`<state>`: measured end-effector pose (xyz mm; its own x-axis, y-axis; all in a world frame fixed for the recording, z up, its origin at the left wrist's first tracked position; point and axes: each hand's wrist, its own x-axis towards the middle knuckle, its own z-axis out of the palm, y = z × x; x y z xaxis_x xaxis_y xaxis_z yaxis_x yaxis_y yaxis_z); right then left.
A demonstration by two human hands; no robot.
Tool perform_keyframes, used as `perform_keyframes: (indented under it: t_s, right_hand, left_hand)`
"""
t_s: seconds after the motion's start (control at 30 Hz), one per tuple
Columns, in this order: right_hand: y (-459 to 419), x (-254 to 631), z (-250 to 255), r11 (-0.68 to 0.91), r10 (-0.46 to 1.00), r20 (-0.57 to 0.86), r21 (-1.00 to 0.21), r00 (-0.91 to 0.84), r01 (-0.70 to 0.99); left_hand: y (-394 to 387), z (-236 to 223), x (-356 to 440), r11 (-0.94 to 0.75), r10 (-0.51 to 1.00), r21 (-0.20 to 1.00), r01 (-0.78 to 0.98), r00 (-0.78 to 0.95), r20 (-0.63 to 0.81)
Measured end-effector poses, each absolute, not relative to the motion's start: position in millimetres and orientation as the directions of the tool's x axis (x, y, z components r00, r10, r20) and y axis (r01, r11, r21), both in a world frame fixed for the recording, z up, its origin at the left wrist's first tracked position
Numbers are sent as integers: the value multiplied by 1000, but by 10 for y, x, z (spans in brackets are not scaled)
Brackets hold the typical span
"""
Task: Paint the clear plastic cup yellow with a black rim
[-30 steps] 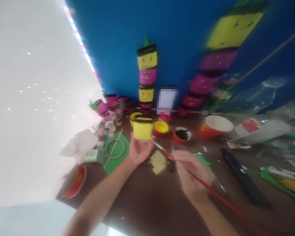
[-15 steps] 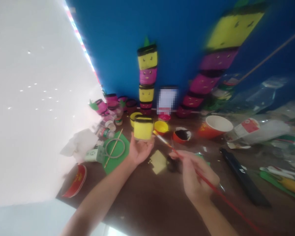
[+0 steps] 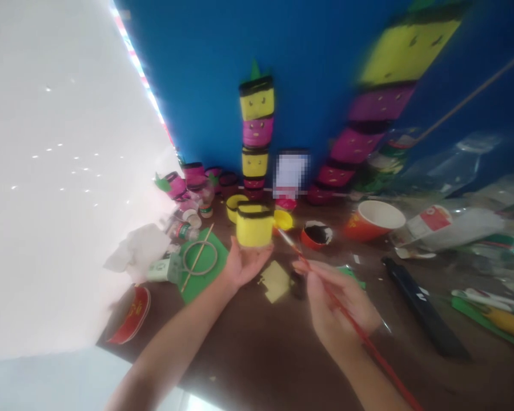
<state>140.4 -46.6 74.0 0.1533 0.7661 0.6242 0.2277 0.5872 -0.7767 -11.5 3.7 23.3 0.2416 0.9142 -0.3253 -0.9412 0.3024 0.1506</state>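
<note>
My left hand [image 3: 246, 264] holds a yellow-painted cup [image 3: 254, 228] with a black rim from below, fingers at its base. In my right hand [image 3: 340, 302] is a long red paintbrush [image 3: 345, 311], gripped like a pen. Its yellow-tipped bristles are at the cup's right side; I cannot tell whether they touch. Just behind the bristles stands a small pot of yellow paint [image 3: 284, 219], and right of it an orange pot with black paint [image 3: 317, 234]. Another yellow cup with a black rim [image 3: 235, 206] is partly hidden behind the held one.
A green sheet [image 3: 205, 279] with a grey ring [image 3: 200, 258] and a stick lies left. A pale yellow scrap [image 3: 276, 282] lies mid-table. Rightward are an orange paper cup [image 3: 374, 221], a black tool [image 3: 424, 311] and clear bottles. Painted cup stacks [image 3: 256, 134] stand against the blue wall.
The yellow cup has turned slightly and shifted a little to the right in my left hand, showing more of its black rim. The brush tip has moved slightly up and right with it.
</note>
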Motion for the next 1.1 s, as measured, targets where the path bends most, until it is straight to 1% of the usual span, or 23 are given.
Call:
perform_keyframes:
  t_s: [0.23, 0.43, 0.53, 0.67, 0.8, 0.9, 1.1]
  right_hand:
    - [-468, 1412, 741, 574, 784, 610, -782, 113, 244]
    - [-464, 1421, 742, 618, 754, 649, -753, 102, 226]
    - [-465, 1416, 738, 581, 777, 618, -778, 121, 239]
    - [-486, 1435, 745, 569, 797, 601, -783, 65, 252]
    - [-500, 1447, 742, 569, 786, 605, -789, 128, 232]
    - [-492, 1429, 727, 561, 790, 596, -797, 144, 224]
    - [-472, 1394, 704, 545, 795, 584, -807, 164, 227]
  left_hand:
    - [51, 203, -113, 312, 909, 170, -935, 242, -340]
    - [44, 217, -106, 280, 928, 187, -942, 216, -303]
    - [40, 232, -101, 277, 928, 185, -943, 213, -306]
    - [42, 262, -100, 235, 935, 183, -955, 171, -310]
    - [29, 342, -102, 277, 921, 130, -952, 225, -317]
    - [15, 400, -98, 295, 918, 98, -950, 254, -303]
    - [2, 400, -99, 317, 917, 109, -942, 274, -291]
